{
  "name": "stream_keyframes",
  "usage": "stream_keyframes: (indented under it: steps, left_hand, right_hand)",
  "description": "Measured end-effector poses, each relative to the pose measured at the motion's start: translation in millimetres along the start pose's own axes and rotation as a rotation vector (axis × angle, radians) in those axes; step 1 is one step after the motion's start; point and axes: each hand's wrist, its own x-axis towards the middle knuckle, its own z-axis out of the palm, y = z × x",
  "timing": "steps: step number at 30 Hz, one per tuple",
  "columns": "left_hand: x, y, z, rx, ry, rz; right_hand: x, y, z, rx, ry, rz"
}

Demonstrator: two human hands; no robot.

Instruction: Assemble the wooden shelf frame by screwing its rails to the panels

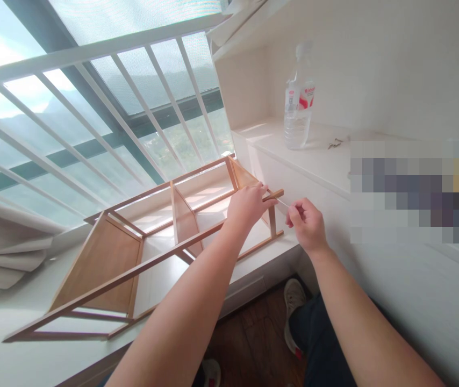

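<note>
A wooden shelf rack (108, 279) lies on its side on the white window ledge, its slatless panels standing between the long rails. My left hand (245, 204) is closed around the end of its near rail at the right, thumb towards me. Close by on the right, my right hand (306, 223) is closed on a thin, pale metal rod (283, 203) that looks like a hex key. The rod reaches to the rail end beside my left thumb; its tip is hidden or too small to make out.
A clear water bottle (299, 102) stands on the white shelf at the right, with several screws (335, 143) beside it. Further right is a blurred-out patch. White railing (92, 80) and a window lie behind, a grey curtain (7, 242) at the left. My feet are on dark wooden flooring.
</note>
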Motion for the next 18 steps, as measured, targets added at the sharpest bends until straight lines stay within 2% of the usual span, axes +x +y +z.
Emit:
stream_keyframes:
  steps: [4, 7, 8, 10, 12, 14, 16, 18]
  left_hand:
    - [0, 0, -0.6, -0.016, -0.004, -0.011]
    - [0, 0, -0.1, -0.019, 0.0, -0.011]
    - [0, -1, 0.3, -0.017, 0.001, -0.011]
    - [0, -1, 0.9, -0.012, 0.003, -0.009]
    - [0, -2, 1.2, -0.007, 0.005, -0.006]
    - [0, -2, 0.8, -0.008, 0.004, -0.004]
    - [0, -2, 0.0, -0.011, 0.008, -0.003]
    - [0, -1, -0.8, -0.014, 0.011, -0.003]
  right_hand:
    - [1, -7, 1, -0.226, 0.095, -0.133]
    - [0, -10, 4, -0.229, 0.095, -0.141]
    - [0, -11, 6, -0.15, 0.087, -0.09]
    - [0, -14, 11, 0.143, 0.062, 0.087]
    - [1, -18, 14, 0.515, -0.015, 0.313]
    - [3, -24, 16, 0.794, -0.121, 0.493]
    - [4, -28, 17, 0.921, -0.191, 0.578]
    - [4, -30, 16, 0.948, -0.202, 0.588]
